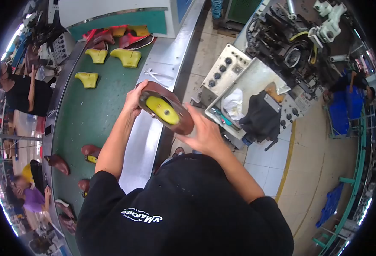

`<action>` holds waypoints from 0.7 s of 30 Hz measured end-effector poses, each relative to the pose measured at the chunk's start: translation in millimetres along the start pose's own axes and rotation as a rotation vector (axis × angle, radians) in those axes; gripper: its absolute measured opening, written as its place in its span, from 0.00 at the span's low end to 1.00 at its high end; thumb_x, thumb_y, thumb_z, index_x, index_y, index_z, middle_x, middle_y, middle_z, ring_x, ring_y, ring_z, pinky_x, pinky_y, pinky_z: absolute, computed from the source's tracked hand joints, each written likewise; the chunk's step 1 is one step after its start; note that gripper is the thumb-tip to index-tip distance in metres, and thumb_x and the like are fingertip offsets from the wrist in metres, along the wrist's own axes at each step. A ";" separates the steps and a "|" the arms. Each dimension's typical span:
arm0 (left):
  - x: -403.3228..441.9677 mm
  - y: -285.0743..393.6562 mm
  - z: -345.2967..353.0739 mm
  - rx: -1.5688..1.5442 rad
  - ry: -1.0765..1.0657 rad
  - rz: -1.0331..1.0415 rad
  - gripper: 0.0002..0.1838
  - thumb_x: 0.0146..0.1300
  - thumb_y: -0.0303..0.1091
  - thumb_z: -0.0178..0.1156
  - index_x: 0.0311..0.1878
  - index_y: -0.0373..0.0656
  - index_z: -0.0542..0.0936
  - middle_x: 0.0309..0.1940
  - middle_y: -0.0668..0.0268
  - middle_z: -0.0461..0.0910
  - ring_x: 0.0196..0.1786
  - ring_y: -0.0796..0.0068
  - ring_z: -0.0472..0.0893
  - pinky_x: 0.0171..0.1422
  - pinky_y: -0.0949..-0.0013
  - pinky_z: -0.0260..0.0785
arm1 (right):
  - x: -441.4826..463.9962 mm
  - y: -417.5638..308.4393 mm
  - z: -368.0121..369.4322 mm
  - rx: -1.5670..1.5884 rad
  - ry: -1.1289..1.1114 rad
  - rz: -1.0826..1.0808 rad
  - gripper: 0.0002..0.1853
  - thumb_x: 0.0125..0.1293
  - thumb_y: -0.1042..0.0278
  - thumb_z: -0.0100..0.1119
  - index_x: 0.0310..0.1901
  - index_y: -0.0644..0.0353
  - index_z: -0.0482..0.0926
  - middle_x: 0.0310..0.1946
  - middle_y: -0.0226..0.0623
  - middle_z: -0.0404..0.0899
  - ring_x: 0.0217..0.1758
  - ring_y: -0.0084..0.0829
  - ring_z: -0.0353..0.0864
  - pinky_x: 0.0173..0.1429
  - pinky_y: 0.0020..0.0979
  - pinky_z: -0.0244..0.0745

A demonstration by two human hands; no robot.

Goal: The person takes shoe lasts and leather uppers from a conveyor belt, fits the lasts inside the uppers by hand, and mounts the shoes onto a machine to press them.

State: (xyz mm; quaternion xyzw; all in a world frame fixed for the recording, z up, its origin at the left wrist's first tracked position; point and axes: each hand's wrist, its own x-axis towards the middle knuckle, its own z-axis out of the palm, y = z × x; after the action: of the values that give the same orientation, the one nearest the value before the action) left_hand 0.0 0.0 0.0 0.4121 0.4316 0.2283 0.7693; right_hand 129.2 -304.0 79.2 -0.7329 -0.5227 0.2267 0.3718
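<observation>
A dark reddish-brown leather shoe upper [183,121] is held up in front of me between both hands. Its open underside faces me, and a yellow shoe last [162,110] shows inside it. My left hand [133,101] grips the upper's left end, fingers wrapped behind it. The other end is clasped by my right hand [205,133], thumb below and fingers along the far side. Below the upper runs a metal ledge [143,145] beside the green conveyor belt [111,106].
Several yellow lasts [126,57] and brown uppers [98,39] stand at the belt's far end; more uppers [57,164] lie lower left. A machine with a knobbed control panel [224,68], a tray and a black cloth [262,115] stands at right. Other people [26,91] are across the belt.
</observation>
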 end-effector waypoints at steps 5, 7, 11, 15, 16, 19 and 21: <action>-44.5 31.1 136.7 0.486 -0.201 0.291 0.29 0.59 0.51 0.75 0.49 0.31 0.86 0.40 0.58 0.88 0.39 0.71 0.87 0.44 0.67 0.79 | -58.2 67.0 -37.4 0.685 0.203 0.377 0.34 0.75 0.58 0.62 0.75 0.62 0.61 0.62 0.47 0.79 0.57 0.39 0.84 0.61 0.34 0.80; -60.4 35.0 198.8 0.595 -0.401 0.345 0.28 0.58 0.52 0.75 0.45 0.31 0.87 0.36 0.59 0.88 0.36 0.72 0.87 0.42 0.68 0.79 | -54.8 67.0 -54.3 1.028 0.264 0.450 0.28 0.81 0.54 0.52 0.72 0.63 0.64 0.61 0.44 0.78 0.58 0.32 0.82 0.61 0.33 0.79; -93.2 14.2 304.1 0.768 -0.681 0.436 0.22 0.58 0.47 0.77 0.39 0.34 0.86 0.31 0.65 0.86 0.31 0.79 0.83 0.38 0.71 0.76 | -56.2 62.2 -90.7 1.337 0.593 0.280 0.17 0.81 0.53 0.54 0.54 0.60 0.76 0.48 0.28 0.79 0.49 0.17 0.76 0.51 0.23 0.72; -110.4 -11.5 373.8 0.795 -0.787 0.428 0.24 0.56 0.50 0.78 0.37 0.35 0.85 0.28 0.65 0.85 0.29 0.80 0.82 0.36 0.72 0.75 | -88.3 105.2 -125.3 1.046 0.769 0.271 0.15 0.80 0.57 0.57 0.37 0.58 0.77 0.34 0.21 0.73 0.39 0.12 0.65 0.43 0.20 0.66; -112.3 -17.9 385.6 0.818 -0.803 0.454 0.24 0.56 0.49 0.78 0.37 0.35 0.85 0.28 0.65 0.85 0.29 0.80 0.82 0.36 0.72 0.75 | -95.8 108.7 -135.6 1.036 0.774 0.287 0.15 0.80 0.57 0.57 0.37 0.59 0.77 0.34 0.21 0.74 0.38 0.12 0.66 0.43 0.20 0.66; -113.9 -26.7 420.1 0.864 -0.828 0.542 0.24 0.56 0.49 0.77 0.38 0.35 0.85 0.28 0.64 0.85 0.30 0.79 0.83 0.36 0.71 0.76 | -109.0 131.6 -158.4 0.956 0.793 0.300 0.15 0.80 0.58 0.57 0.37 0.59 0.77 0.33 0.21 0.74 0.38 0.12 0.66 0.43 0.20 0.65; -112.6 -32.8 438.5 0.866 -0.833 0.582 0.24 0.56 0.49 0.77 0.38 0.35 0.85 0.28 0.64 0.85 0.30 0.79 0.83 0.36 0.71 0.76 | -114.1 142.8 -171.3 0.893 0.813 0.314 0.15 0.80 0.57 0.57 0.37 0.59 0.77 0.33 0.20 0.74 0.37 0.12 0.66 0.43 0.19 0.65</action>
State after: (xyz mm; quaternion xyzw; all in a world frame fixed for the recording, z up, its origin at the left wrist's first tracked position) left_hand 314.6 -289.4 152.5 0.8372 0.0222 0.0543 0.5438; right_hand 298.0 -488.7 67.4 -0.6025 -0.0803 0.1781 0.7738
